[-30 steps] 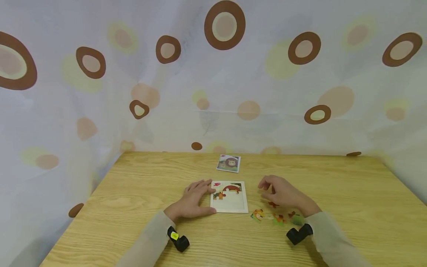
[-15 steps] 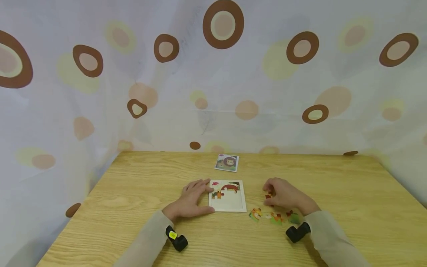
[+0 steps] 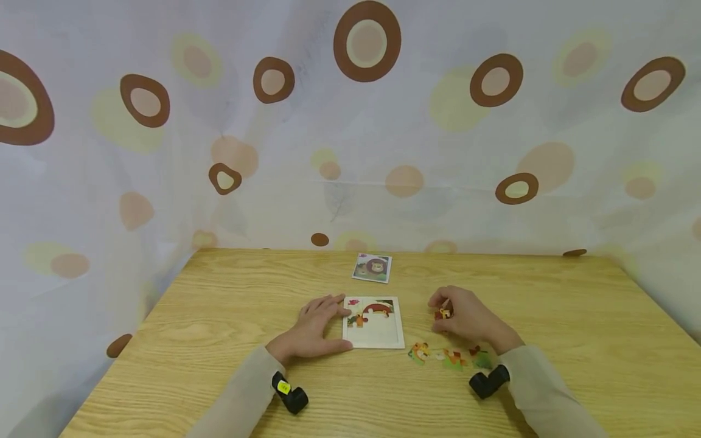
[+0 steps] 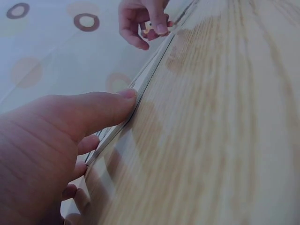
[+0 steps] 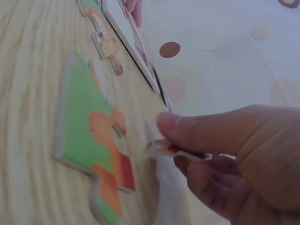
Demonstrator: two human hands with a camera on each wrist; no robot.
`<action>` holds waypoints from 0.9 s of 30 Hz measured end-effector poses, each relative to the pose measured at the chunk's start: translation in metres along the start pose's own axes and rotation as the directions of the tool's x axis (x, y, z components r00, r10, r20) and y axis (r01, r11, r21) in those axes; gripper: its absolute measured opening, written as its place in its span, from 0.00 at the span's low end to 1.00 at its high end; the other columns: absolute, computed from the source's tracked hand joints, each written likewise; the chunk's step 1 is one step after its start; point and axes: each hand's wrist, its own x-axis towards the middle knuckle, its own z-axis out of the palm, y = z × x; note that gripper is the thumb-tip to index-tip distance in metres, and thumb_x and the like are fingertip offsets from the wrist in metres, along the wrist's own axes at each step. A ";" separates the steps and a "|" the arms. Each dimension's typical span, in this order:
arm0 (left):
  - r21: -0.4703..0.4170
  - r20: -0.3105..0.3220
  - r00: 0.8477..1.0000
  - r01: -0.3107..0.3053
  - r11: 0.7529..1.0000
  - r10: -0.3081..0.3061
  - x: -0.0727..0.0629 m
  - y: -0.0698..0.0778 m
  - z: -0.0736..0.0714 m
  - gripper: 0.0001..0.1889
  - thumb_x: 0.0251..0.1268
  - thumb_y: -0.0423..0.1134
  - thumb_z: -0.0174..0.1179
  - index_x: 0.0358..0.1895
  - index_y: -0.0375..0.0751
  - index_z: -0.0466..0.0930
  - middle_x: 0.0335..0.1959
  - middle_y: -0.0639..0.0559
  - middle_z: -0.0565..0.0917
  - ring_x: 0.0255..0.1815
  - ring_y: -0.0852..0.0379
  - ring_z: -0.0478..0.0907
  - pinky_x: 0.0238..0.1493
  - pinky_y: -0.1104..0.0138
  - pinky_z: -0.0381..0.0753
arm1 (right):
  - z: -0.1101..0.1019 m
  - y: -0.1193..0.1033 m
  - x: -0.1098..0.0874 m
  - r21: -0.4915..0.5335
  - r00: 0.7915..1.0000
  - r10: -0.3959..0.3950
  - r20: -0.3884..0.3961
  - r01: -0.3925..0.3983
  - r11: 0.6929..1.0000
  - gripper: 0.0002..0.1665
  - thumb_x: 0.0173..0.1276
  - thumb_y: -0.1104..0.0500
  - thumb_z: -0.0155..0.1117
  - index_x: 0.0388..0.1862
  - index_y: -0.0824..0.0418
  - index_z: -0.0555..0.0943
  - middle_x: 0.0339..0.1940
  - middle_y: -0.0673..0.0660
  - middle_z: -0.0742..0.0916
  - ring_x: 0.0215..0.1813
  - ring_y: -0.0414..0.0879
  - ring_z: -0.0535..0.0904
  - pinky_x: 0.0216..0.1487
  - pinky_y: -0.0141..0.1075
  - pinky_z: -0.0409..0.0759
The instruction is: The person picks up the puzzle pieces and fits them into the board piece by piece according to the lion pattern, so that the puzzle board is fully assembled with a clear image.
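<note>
My left hand rests along the left side of a white square puzzle tray, fingers spread. In the left wrist view its thumb touches the tray's edge. Several joined pieces fill the tray's upper part and left side; its lower right shows bare white. To the right of the tray, my right hand pinches a small red-brown and yellow puzzle piece between thumb and fingers, raised over the table. The right wrist view shows this puzzle piece nearly edge-on, partly hidden by the thumb.
Loose puzzle pieces lie in front of the right hand: an orange-faced piece, an orange and green piece and a green and red piece. Behind the tray lies a lion picture card. A patterned cloth hangs behind the wooden table.
My right hand has picked up the red-brown puzzle piece from the table and lifted it, turning its printed side into view. The left hand stays on the tray.
</note>
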 end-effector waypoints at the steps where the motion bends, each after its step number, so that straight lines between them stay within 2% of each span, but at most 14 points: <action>1: 0.000 0.001 1.000 0.001 1.000 -0.001 0.000 0.000 0.000 0.30 0.60 0.52 0.64 0.64 0.45 0.71 0.76 0.43 0.56 0.77 0.38 0.45 0.69 0.38 0.41 | 0.001 0.000 0.000 0.004 1.000 -0.008 -0.010 0.008 1.000 0.16 0.57 0.62 0.74 0.42 0.63 0.78 0.33 0.51 0.81 0.35 0.41 0.75 0.36 0.33 0.76; 8: 0.017 -0.001 1.000 0.003 1.000 -0.003 0.001 0.000 0.001 0.30 0.60 0.54 0.63 0.64 0.46 0.70 0.76 0.43 0.56 0.77 0.38 0.46 0.70 0.38 0.41 | 0.007 0.006 0.003 0.077 0.996 -0.019 -0.086 0.025 0.997 0.18 0.57 0.60 0.74 0.43 0.64 0.78 0.33 0.51 0.83 0.32 0.37 0.75 0.33 0.30 0.76; 14: 0.023 0.007 1.000 0.010 1.000 -0.010 0.002 0.001 -0.002 0.31 0.60 0.53 0.63 0.65 0.45 0.70 0.77 0.43 0.55 0.77 0.38 0.45 0.70 0.38 0.41 | 0.012 0.009 0.008 0.114 0.994 0.013 -0.109 -0.001 0.994 0.13 0.59 0.56 0.73 0.38 0.60 0.79 0.29 0.50 0.83 0.29 0.37 0.76 0.32 0.31 0.76; 19: 0.028 -0.012 1.000 0.012 1.000 -0.012 0.003 0.000 -0.003 0.31 0.59 0.54 0.64 0.64 0.46 0.71 0.76 0.44 0.56 0.77 0.39 0.46 0.70 0.38 0.42 | 0.016 0.009 0.014 0.130 0.992 -0.033 -0.120 0.049 0.990 0.09 0.63 0.55 0.69 0.38 0.57 0.81 0.28 0.48 0.85 0.26 0.36 0.76 0.27 0.31 0.75; 22: 0.024 -0.008 1.000 0.007 1.000 -0.007 0.003 0.000 -0.002 0.31 0.59 0.54 0.64 0.64 0.46 0.71 0.76 0.44 0.56 0.77 0.39 0.46 0.70 0.38 0.41 | 0.017 0.009 0.016 0.140 0.991 -0.075 -0.113 0.090 0.986 0.06 0.65 0.57 0.67 0.38 0.57 0.83 0.26 0.48 0.84 0.22 0.35 0.73 0.24 0.31 0.73; 27: 0.027 -0.006 1.000 0.002 1.000 -0.002 0.002 0.001 -0.001 0.31 0.60 0.54 0.64 0.64 0.45 0.71 0.76 0.43 0.56 0.77 0.38 0.46 0.69 0.38 0.42 | 0.021 0.006 0.019 0.115 0.992 -0.116 -0.050 0.121 0.986 0.06 0.71 0.64 0.58 0.42 0.61 0.81 0.31 0.52 0.82 0.26 0.35 0.72 0.28 0.31 0.73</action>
